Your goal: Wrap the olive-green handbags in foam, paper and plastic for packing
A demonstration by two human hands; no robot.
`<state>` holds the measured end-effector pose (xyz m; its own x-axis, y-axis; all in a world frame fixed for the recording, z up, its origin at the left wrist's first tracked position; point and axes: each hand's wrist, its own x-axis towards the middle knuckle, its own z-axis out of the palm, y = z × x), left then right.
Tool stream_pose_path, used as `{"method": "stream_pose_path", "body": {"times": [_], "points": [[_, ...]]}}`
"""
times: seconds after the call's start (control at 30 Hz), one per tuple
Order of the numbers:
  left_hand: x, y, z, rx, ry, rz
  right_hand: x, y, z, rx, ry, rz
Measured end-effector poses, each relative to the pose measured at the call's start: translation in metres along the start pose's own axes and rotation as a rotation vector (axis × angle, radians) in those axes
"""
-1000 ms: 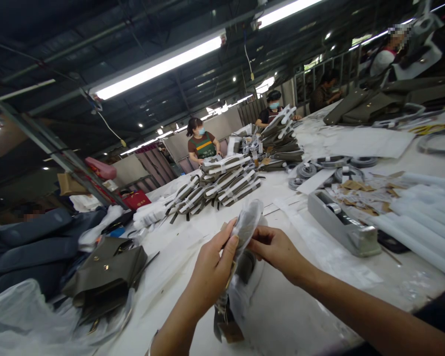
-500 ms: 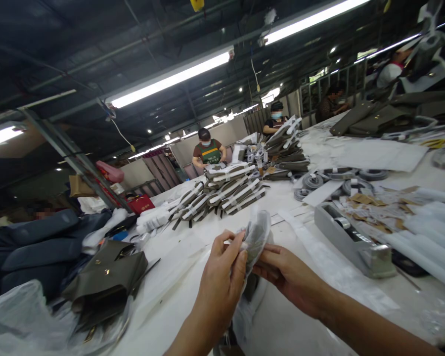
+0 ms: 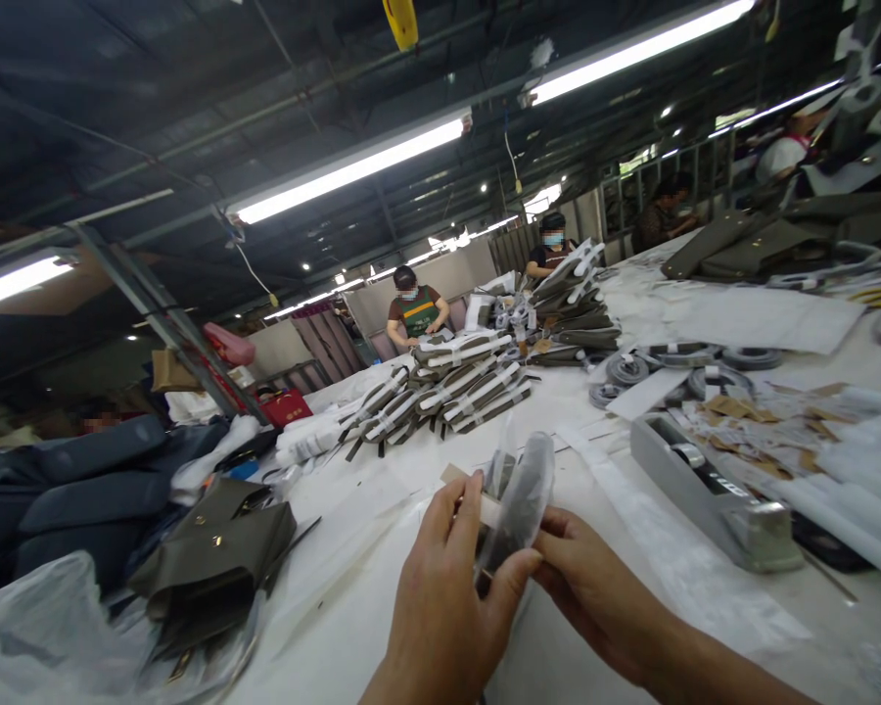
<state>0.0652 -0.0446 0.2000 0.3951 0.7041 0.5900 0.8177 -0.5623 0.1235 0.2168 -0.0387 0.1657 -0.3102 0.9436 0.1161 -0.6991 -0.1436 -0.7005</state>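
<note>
Above the near part of the white table (image 3: pixel 323 607) I hold a curved grey strap (image 3: pixel 525 494) wrapped in cloudy translucent plastic. My left hand (image 3: pixel 444 583) is closed on its near side, the thumb pressed along the lower edge. A pale beige strip or card (image 3: pixel 461 482) pokes out beside the left fingers; its full shape is hidden. From the right, my right hand (image 3: pixel 594 587) grips the same strap low down, with its fingertips partly behind the plastic. Left of my hands lies an olive-grey handbag (image 3: pixel 224 548) with gold studs, partly on clear plastic.
A grey tape dispenser (image 3: pixel 712 499) stands to the right, near coiled straps (image 3: pixel 627 369) and brown tags (image 3: pixel 741 409). A pile of wrapped olive bag pieces (image 3: pixel 440 392) lies ahead. Dark padded items (image 3: pixel 88 509) are heaped at left. Co-workers (image 3: pixel 417 308) sit across the table.
My left hand has shifted right and its thumb now reaches across the strap's lower edge. The strap has turned, showing its curved side, and the beige strip has come into view.
</note>
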Motion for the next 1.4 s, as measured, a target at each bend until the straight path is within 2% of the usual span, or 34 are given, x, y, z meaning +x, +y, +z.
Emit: {"method": "stream_pose_path", "body": {"times": [0.23,0.47,0.67,0.83,1.13,1.2,1.3,1.4], "points": [[-0.01,0.01,-0.009,0.12,0.008,0.064,-0.005,0.005,0.002,0.014,0.057,0.017],[-0.019,0.008,0.004,0.089,-0.005,0.065,-0.006,0.018,-0.005,0.005,0.048,0.001],[-0.016,0.001,0.009,0.106,0.084,0.046,-0.013,0.022,0.002,0.025,0.064,-0.004],[-0.016,-0.003,0.013,0.02,0.128,0.031,-0.019,0.016,0.009,0.006,0.033,0.007],[-0.021,0.003,0.023,-0.066,0.248,0.08,-0.017,0.002,0.011,-0.035,0.062,0.037],[-0.023,0.005,0.023,-0.104,0.253,0.048,-0.016,0.003,0.011,-0.039,0.078,0.028],[-0.027,0.007,0.019,-0.252,0.19,-0.059,-0.017,0.007,0.01,-0.044,0.124,0.01],[-0.031,0.005,0.016,-0.558,0.171,-0.301,-0.018,0.009,0.01,-0.052,0.132,0.027]]}}
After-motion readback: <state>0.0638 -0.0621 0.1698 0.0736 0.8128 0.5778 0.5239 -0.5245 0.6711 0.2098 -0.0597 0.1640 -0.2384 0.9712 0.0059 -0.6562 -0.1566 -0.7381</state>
